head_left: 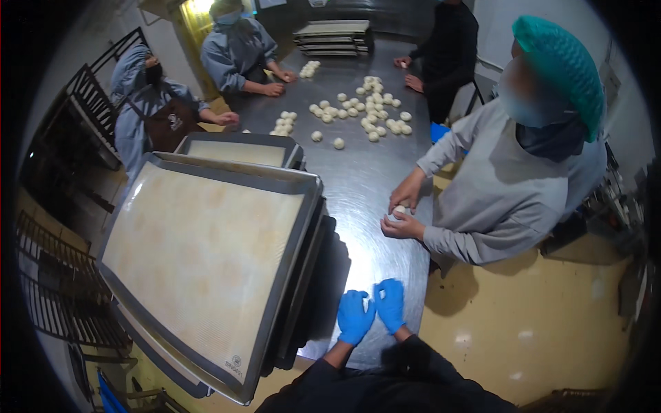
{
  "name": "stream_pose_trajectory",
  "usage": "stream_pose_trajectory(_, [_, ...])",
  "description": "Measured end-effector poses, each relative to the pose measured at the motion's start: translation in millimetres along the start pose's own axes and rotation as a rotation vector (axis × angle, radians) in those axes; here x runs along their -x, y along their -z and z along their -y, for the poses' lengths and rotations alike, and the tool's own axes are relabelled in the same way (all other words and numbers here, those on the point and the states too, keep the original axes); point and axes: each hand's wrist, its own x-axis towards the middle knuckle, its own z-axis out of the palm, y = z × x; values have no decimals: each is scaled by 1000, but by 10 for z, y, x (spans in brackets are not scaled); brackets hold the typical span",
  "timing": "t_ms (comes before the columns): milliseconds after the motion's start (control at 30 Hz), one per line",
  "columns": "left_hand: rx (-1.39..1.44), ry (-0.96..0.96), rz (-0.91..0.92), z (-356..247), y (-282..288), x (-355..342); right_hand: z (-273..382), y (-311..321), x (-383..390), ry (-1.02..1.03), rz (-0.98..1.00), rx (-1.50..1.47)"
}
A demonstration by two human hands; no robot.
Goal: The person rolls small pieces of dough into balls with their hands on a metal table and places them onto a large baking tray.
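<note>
Table edges: the shiny metal table [358, 206] has its right edge just beside the right hand [390, 305], and its near edge is by the person's body.
Open room: bare metal lies ahead of both hands, up to the dough balls [373, 136].
Left hand: the left hand [356, 316] is in a blue glove, low over the table, with bent fingers.
Right hand: it wears a blue glove too, close beside the left, its fingers pointing up the table.
Grip: both hands look narrow; small white spots show at the fingers, but one cannot tell if they are dough or shiny table.
Dough balls: they sit in groups on the far half of the table, well apart from the blue gloves.
Which way they point: they are round, so no long side shows.
In the way, left: a big tray [317, 189] with a pale sheet tops a tilted pile.
In the way, right: a helper in a green cap [558, 65] leans in, both hands around one small ball [401, 209].
Far end: a tray stack [332, 38] and three more helpers.
</note>
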Motion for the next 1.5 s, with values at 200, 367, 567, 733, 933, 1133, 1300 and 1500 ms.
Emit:
stream_pose_trajectory(200, [265, -10, 183, 490, 340, 641, -189, 515, 488, -131, 146, -245])
stream_pose_trajectory(367, [583, 345, -25, 485, -35, 2, -153, 197, -277, -43, -13, 120])
stream_pose_trajectory(567, [-20, -282, 168, 228, 343, 443, -4, 346, 504, 143, 68, -165])
stream_pose_trajectory(733, [240, 527, 374, 453, 451, 172, -276, 428, -78, -69, 96, 185])
stream_pose_trajectory(933, [-45, -151, 172, 113, 239, 218, 28, 76, 410, 26, 51, -207])
stream_pose_trajectory(1133, [392, 255, 285, 867, 365, 661, -255, 691, 231, 40, 142, 142])
stream_pose_trajectory(1300, [141, -3, 24, 104, 75, -51, -85, 73, -39, -70, -57, -61])
stream_pose_trajectory(1500, [136, -129, 225, 359, 518, 654, -26, 616, 561, 93, 192, -77])
